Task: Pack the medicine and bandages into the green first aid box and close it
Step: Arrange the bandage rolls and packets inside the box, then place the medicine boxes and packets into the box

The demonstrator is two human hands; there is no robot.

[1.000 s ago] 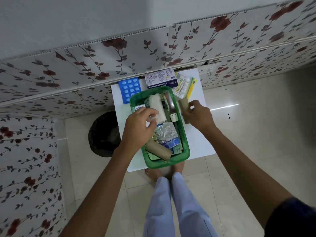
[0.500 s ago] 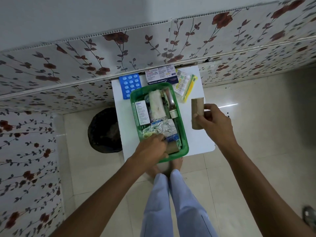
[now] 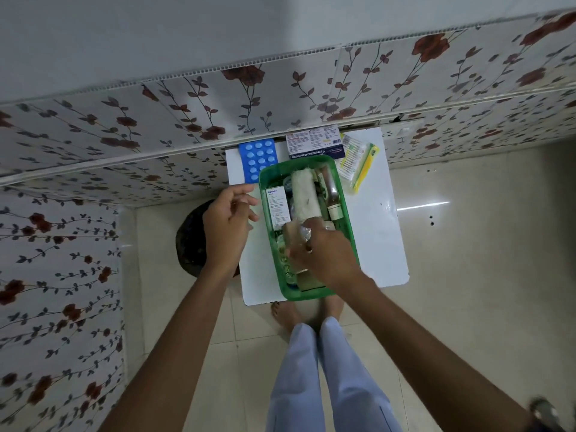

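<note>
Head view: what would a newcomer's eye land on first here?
The green first aid box, open and crammed, sits mid-table with the right hand pressing into its near half. The left hand hovers open beside it. A blue blister pack and cotton swabs lie unpacked behind the box.

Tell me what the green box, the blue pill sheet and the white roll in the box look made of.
Green box: translucent glossy plastic; the table shows faintly through its wall.
Blue pill sheet: looks like a plastic or foil blister pack, with raised pale domes in rows.
White roll: soft matte gauze or cotton bandage, apparently fibrous.
</note>
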